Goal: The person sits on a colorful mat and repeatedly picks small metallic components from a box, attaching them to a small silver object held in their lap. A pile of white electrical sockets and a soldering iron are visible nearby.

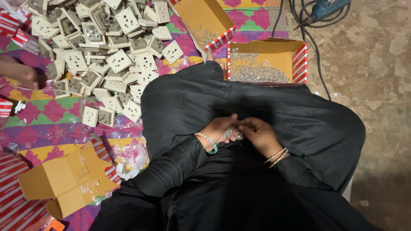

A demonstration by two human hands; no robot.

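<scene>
Seated on a patterned mat [47, 115], legs crossed under black cloth. Landmark taken: the open box of screws [266, 64], red-striped, lying just beyond the knees.

Both hands were down in the lap, on the near side of that box. Left hand [218, 130] cupped, fingers curled about a small cluster of screws [231, 133]. Right hand [259, 134] brought against it, fingertips pinching into the same cluster. Hands touching, closed together on the screws; how firm the hold was could not be told.

To the left of the box and beyond it, a second box [205, 21] lay tipped, with a few screws in it. Farther left, a heap of pale socket plates [102, 55] spread over the mat. Right of the box and beyond, a blue power drill [325, 8] with its cable on the bare floor. Another person's hand [21, 75] showed far left of the box, at the heap's edge.

Risks, as judged: the cluster was loose and small, so a slack cupped palm could spill screws into the dark folds of cloth, where they would be hard to find. Pointed ends could prick the fingertips. The tipped box could also shed its contents if knocked.
</scene>
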